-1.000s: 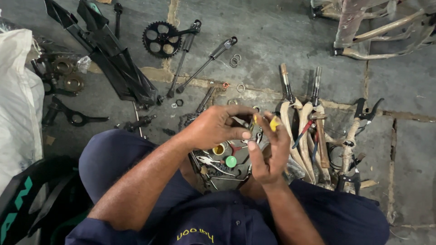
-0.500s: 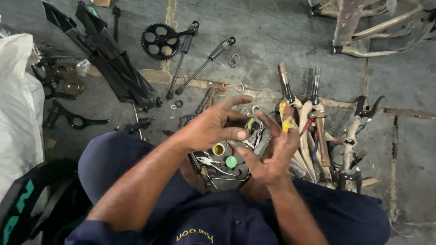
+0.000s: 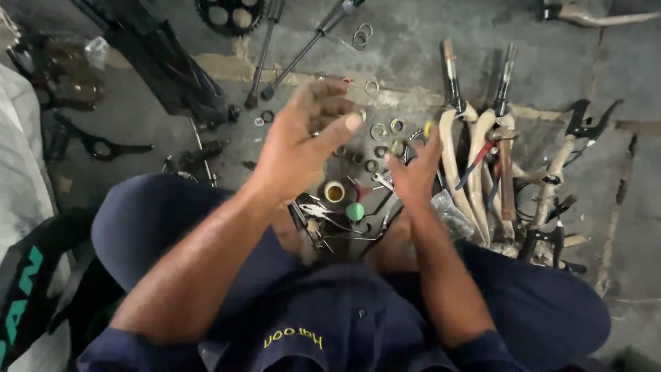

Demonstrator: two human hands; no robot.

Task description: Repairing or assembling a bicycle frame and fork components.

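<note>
I sit on a concrete floor with my knees apart, in dark blue work clothes. My left hand is raised with its back to the camera, thumb out and fingers loosely spread, nothing visible in it. My right hand hovers a little lower, fingers apart and empty. Both hang over a small box of loose parts between my legs, which holds a round brass-coloured cap, a green knob and thin metal tools. Several metal rings and washers lie on the floor just beyond my fingertips.
Beige bicycle forks lie in a row to the right, with black brake parts past them. A black frame, a chainring and long rods lie at the back left. A white sack is at the left edge.
My hands were closed together over the parts box; now they have separated and opened, the left lifting up and leftward. The camera has moved closer to the floor.
</note>
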